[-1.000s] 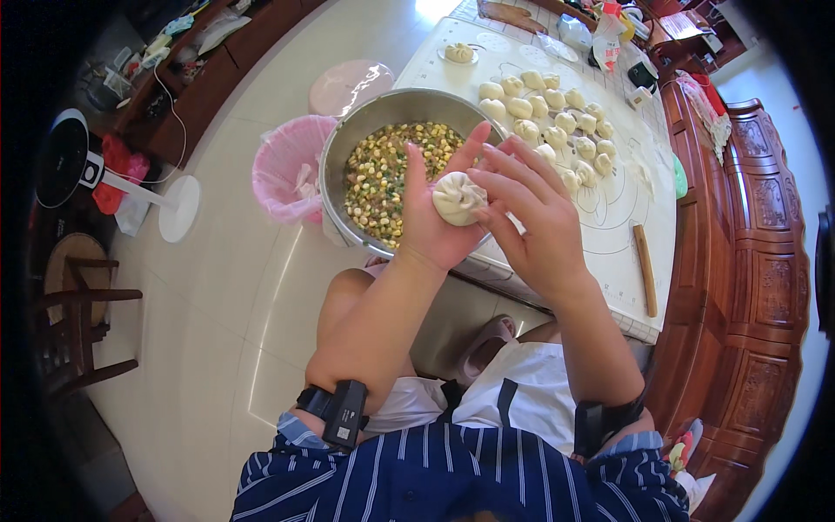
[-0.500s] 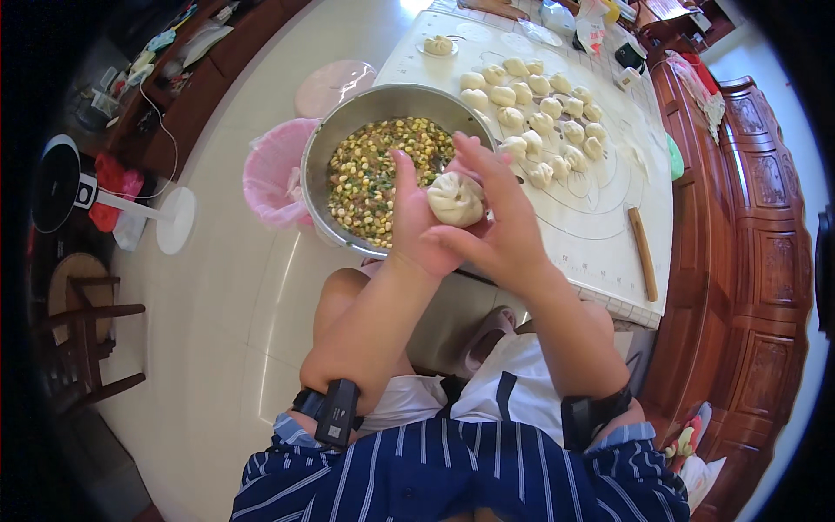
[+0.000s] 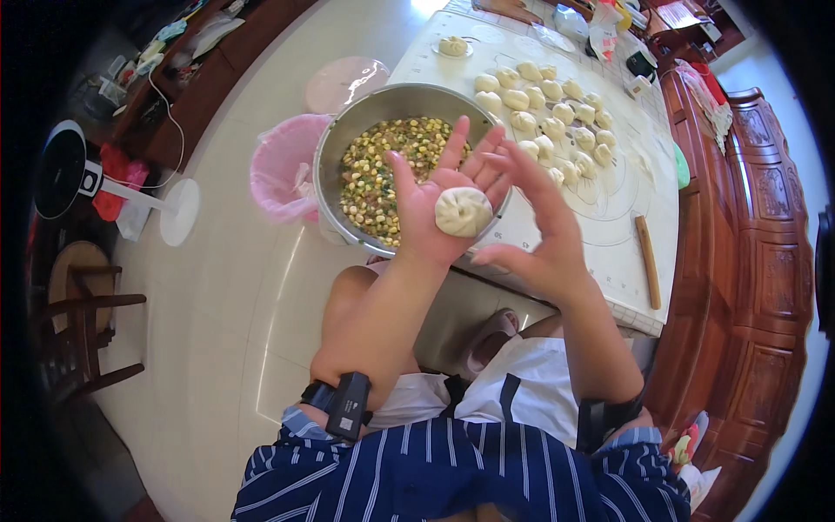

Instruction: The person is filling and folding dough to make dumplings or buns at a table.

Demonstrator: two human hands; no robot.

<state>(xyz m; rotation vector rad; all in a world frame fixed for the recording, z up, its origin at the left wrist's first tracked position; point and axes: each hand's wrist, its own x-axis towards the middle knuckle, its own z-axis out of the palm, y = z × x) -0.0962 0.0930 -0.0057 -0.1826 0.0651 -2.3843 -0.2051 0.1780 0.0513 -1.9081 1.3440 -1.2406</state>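
Observation:
A pleated round bun (image 3: 463,212) of pale dough rests on the palm of my left hand (image 3: 424,213), which faces up with its fingers stretched out and spread. Just to its right, my right hand (image 3: 557,248) is open, thumb and fingers apart, with nothing visible between them. A large metal pot (image 3: 323,187) is beyond and partly behind my left hand. In it lies a chopped filling (image 3: 374,178) with yellow corn kernels and green bits. Several small dough lumps (image 3: 522,100) sit on the white table mat (image 3: 609,252) to the right.
A wooden rolling pin (image 3: 647,261) lies near the mat's right edge. Another bun (image 3: 452,44) stands on a small round dish at the far end. Left of the pot is a pink-lined bin (image 3: 271,178). A carved wooden bench (image 3: 757,217) runs along the right.
My right hand has moved right, off the bun. My left fingers have straightened, leaving the bun on the open palm. The whole view has shifted slightly.

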